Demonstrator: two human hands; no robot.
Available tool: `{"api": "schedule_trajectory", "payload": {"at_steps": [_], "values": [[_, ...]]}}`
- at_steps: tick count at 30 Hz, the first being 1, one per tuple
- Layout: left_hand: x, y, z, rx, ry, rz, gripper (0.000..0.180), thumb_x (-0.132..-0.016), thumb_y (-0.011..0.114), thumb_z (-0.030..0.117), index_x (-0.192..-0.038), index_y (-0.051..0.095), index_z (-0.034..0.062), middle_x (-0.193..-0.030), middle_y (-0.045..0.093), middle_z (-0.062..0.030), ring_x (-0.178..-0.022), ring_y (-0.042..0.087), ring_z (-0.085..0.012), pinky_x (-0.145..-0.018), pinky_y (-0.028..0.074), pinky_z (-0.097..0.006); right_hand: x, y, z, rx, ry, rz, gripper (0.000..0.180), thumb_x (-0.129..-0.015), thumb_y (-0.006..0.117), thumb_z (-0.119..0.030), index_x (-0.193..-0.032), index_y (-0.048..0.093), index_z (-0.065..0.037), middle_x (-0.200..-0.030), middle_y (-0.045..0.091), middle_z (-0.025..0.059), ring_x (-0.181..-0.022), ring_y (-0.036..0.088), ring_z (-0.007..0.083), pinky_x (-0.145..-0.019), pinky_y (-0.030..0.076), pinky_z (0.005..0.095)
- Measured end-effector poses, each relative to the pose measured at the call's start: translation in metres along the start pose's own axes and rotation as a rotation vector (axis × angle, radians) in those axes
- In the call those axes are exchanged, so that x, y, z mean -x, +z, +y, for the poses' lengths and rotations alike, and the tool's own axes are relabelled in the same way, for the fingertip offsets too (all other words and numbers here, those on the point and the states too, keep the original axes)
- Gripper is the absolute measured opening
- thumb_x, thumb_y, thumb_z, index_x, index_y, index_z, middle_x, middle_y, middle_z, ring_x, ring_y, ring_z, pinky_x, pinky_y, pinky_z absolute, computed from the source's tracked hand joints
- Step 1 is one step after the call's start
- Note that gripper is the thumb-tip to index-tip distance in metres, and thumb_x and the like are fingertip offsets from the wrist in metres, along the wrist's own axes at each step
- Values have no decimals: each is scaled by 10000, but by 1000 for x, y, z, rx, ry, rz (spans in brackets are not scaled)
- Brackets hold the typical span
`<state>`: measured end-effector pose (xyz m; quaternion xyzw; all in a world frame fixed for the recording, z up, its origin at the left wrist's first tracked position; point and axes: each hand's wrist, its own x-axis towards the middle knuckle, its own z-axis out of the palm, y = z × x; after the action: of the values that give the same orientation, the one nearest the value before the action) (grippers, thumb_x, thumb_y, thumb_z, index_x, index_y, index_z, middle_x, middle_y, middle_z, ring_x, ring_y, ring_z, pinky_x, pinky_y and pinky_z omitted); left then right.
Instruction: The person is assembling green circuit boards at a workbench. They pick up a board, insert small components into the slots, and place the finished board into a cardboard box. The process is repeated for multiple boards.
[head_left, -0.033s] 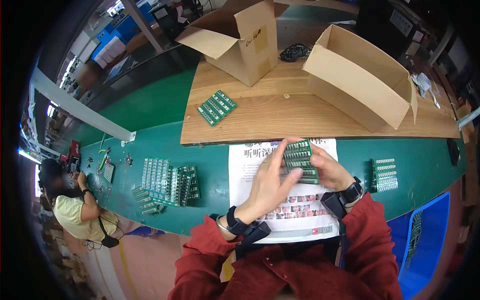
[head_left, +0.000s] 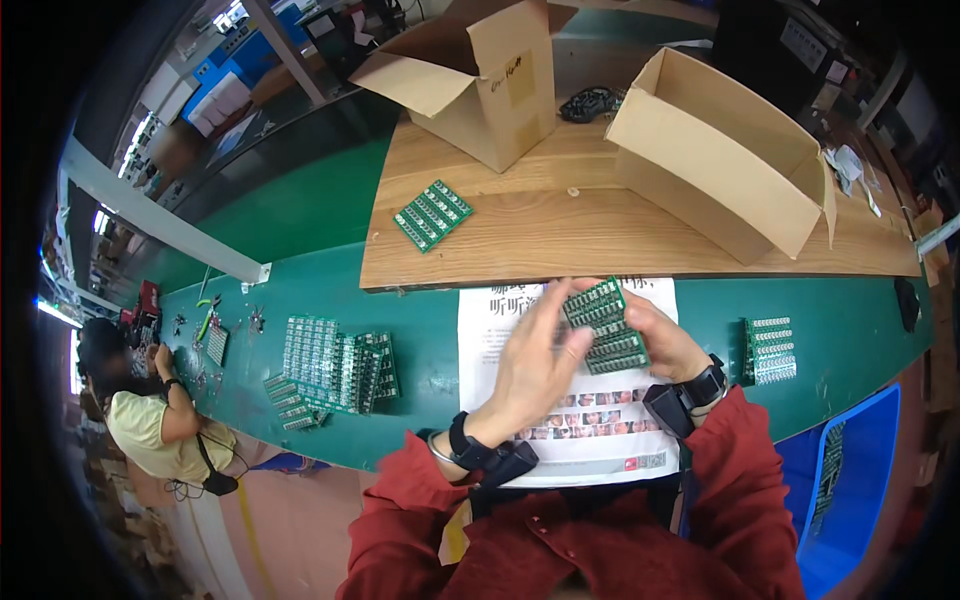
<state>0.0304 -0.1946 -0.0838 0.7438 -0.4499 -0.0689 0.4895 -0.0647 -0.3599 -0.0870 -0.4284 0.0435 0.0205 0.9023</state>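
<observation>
Both hands hold a green rectangular panel of small circuit boards (head_left: 605, 325) above the white printed paper sheet (head_left: 585, 420): the left hand (head_left: 535, 365), fingers spread, presses its near edge; the right hand (head_left: 660, 340) grips the far side from beneath. Judged step: flexing the panel to separate boards, needing a steady two-sided bend. The raised wooden shelf edge (head_left: 620, 270) lies close ahead; green bench surface (head_left: 440, 360) is open leftward, up to the heap of loose green boards (head_left: 335, 365)

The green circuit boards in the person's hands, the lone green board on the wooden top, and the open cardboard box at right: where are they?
held circuit boards (head_left: 606, 325), head view, middle of stack.
lone green board (head_left: 433, 214), head view, its centre.
open cardboard box (head_left: 700, 170), head view, its near side wall.
</observation>
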Motion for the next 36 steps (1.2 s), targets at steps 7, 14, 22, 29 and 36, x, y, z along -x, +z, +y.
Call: {"api": "schedule_trajectory", "payload": {"at_steps": [7,14,22,29,36], "values": [[-18,-2,-13,-56,248,36,150,-859,579,-1,-992,512,-12,-837,541,-161,-690,583,-285,-600,474,-349,-4,0,-1,324,35,2,539,-926,505,-419,-1269,477,-4,-1077,601,86,-895,598,125,-782,489,257],[-24,-3,-16,-136,351,6,104,-849,593,-5,-912,511,-12,-764,540,-153,-650,569,-332,-568,468,-383,-4,11,3,453,1,59,508,-935,504,-354,-1251,475,43,-1111,553,58,-1023,483,119,-897,389,251],[-19,-4,-12,-25,249,47,108,-850,611,75,-907,535,24,-786,542,-120,-661,598,-311,-561,493,-383,-2,20,-2,277,73,172,549,-908,450,-471,-1205,536,-18,-905,608,52,-809,571,106,-707,457,235],[-23,-2,-17,-309,351,-47,128,-821,628,51,-865,511,22,-788,535,-122,-655,588,-323,-554,490,-395,0,-3,3,360,127,56,533,-895,462,-498,-1098,571,-17,-905,627,61,-732,569,106,-651,447,238],[-13,-8,-19,-192,367,-88,145,-820,621,47,-909,511,14,-801,551,-137,-680,594,-330,-578,487,-395,4,28,-9,170,124,318,535,-891,468,-496,-976,640,4,-842,631,65,-754,575,121,-659,451,237]]}}
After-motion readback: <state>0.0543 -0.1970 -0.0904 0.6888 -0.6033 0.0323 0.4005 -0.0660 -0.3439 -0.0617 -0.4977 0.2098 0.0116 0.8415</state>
